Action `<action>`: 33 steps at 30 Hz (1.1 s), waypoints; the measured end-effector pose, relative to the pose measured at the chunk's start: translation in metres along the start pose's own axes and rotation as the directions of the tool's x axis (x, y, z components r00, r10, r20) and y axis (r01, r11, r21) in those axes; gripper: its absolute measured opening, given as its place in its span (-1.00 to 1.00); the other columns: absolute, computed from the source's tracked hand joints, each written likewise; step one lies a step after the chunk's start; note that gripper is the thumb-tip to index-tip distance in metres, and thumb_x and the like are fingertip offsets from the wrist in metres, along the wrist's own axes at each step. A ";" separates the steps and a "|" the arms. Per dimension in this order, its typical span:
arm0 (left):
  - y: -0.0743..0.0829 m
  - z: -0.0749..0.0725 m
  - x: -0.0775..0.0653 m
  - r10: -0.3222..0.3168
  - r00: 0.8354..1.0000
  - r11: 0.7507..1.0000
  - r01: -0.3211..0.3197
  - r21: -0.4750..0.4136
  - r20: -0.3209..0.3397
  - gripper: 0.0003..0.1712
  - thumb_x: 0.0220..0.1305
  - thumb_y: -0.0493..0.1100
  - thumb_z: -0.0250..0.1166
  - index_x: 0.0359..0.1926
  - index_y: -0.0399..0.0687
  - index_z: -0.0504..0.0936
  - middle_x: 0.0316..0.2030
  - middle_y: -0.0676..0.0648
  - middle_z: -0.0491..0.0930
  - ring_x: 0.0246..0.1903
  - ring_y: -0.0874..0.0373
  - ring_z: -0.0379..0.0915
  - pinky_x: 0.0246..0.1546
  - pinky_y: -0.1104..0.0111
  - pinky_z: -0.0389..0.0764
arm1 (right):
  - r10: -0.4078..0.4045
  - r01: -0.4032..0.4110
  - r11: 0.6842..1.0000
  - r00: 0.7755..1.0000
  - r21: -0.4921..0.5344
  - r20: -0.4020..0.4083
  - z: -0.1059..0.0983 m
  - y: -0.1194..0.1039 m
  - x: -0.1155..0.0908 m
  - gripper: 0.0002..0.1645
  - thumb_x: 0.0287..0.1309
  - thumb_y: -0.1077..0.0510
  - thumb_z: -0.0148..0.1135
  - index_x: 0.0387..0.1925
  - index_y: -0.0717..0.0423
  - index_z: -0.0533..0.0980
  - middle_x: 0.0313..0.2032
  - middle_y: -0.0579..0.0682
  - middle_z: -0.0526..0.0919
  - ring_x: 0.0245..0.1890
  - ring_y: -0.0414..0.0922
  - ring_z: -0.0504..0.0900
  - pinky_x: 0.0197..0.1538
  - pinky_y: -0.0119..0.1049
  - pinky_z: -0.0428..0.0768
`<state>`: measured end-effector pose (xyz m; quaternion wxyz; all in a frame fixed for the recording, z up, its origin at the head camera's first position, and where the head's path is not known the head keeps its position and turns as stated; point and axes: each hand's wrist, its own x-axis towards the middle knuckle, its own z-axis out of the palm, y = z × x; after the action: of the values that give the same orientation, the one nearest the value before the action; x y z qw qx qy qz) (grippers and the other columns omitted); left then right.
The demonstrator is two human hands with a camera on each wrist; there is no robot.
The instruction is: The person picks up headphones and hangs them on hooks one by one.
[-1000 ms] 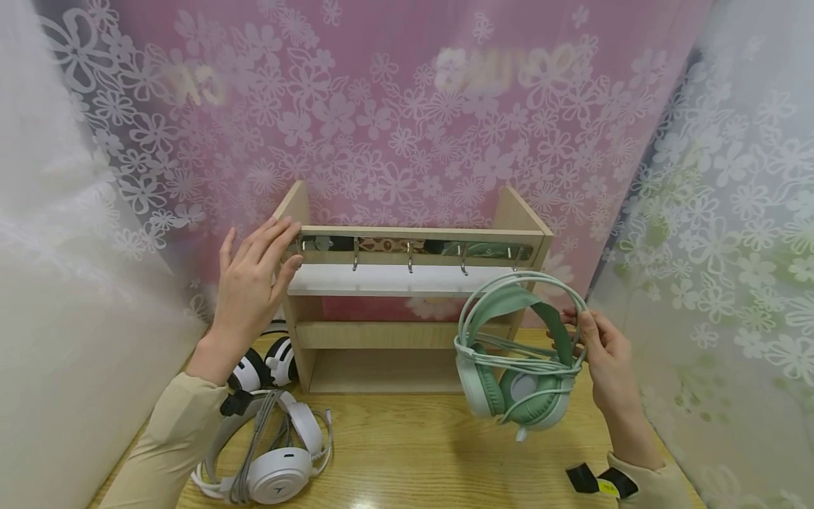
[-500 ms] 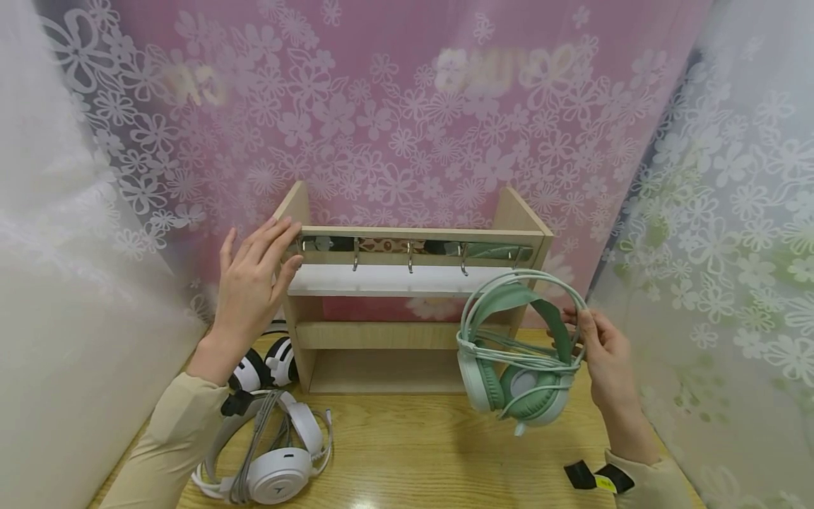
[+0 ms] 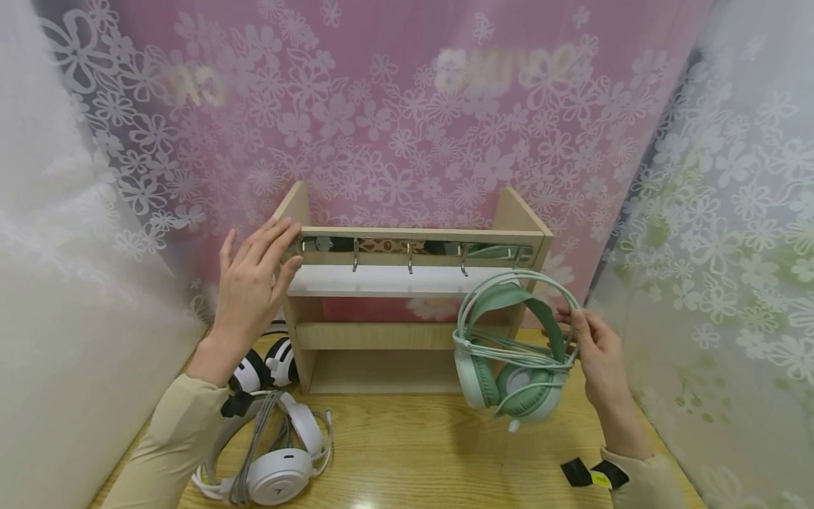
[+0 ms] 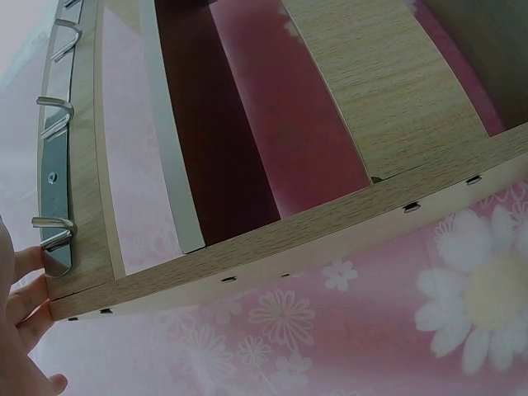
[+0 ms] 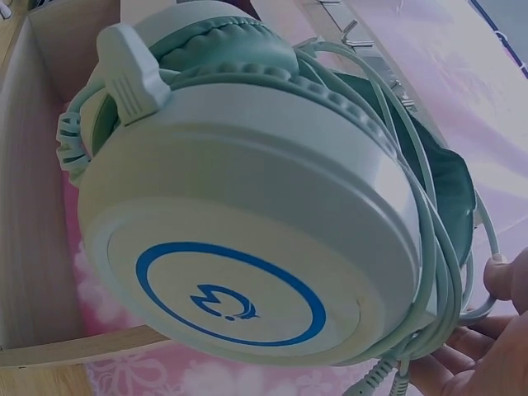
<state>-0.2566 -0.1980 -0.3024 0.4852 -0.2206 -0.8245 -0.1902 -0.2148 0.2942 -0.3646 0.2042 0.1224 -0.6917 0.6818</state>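
Note:
A pale green headset (image 3: pixel 534 396), its cable wound round it, hangs upright in front of the wooden shelf's (image 3: pixel 381 336) right end. My right hand (image 3: pixel 600 357) pinches the right side of its headband between thumb and fingers. The headband's top is at the lower end of the rightmost hook (image 3: pixel 517 256); whether they touch I cannot tell. In the right wrist view an ear cup (image 5: pixel 247 190) with a blue ring logo fills the middle. My left hand (image 3: pixel 251 276) rests with extended fingers on the shelf's upper left corner, beside the end of the metal hook rail (image 4: pixel 56 177).
A white headset (image 3: pixel 280 475) with a grey cable lies on the wooden table (image 3: pixel 394 452) at front left. Behind it, a black-and-white headset (image 3: pixel 280 360) is partly hidden by the left arm. A pink flowered curtain (image 3: pixel 394 106) stands behind the shelf.
My right hand has moved slightly left with the green headset, which has risen a little from its position a second ago. The left hand stays on the shelf corner.

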 end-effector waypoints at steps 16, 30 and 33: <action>0.000 0.000 -0.001 -0.001 1.000 1.000 0.001 0.000 -0.003 -0.44 0.50 0.06 0.17 0.41 -0.01 0.48 0.37 -0.10 0.46 0.42 -0.03 0.28 0.51 -0.13 -0.16 | 0.048 -0.047 0.998 0.998 -0.030 0.027 -0.001 0.007 0.004 -0.71 0.55 -0.01 -0.03 0.03 -0.03 0.57 -0.12 -0.23 0.66 -0.21 -0.30 0.75 -0.17 -0.46 0.66; 0.001 0.000 -0.001 -0.005 1.000 1.000 0.005 0.005 0.010 -0.43 0.44 -0.03 0.24 0.41 0.00 0.47 0.38 -0.10 0.45 0.43 -0.03 0.27 0.51 -0.14 -0.16 | 0.059 -0.059 0.996 0.998 -0.070 -0.008 -0.003 0.011 0.011 -0.55 0.54 -0.05 -0.02 0.12 0.20 0.53 -0.12 -0.28 0.66 -0.17 -0.34 0.69 -0.19 -0.50 0.61; 0.001 0.000 -0.001 -0.007 1.000 1.000 0.007 0.006 0.011 -0.40 0.39 -0.09 0.29 0.41 0.00 0.47 0.38 -0.09 0.45 0.43 -0.03 0.26 0.51 -0.14 -0.16 | 0.051 -0.052 0.994 0.999 -0.098 -0.011 -0.003 0.011 0.012 -0.52 0.54 -0.05 -0.03 0.14 0.25 0.51 -0.11 -0.29 0.65 -0.13 -0.33 0.65 -0.18 -0.51 0.59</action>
<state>-0.2557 -0.1979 -0.3029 0.4805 -0.2173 -0.8285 -0.1885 -0.2300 0.2990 -0.3694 0.1952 0.0915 -0.7264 0.6526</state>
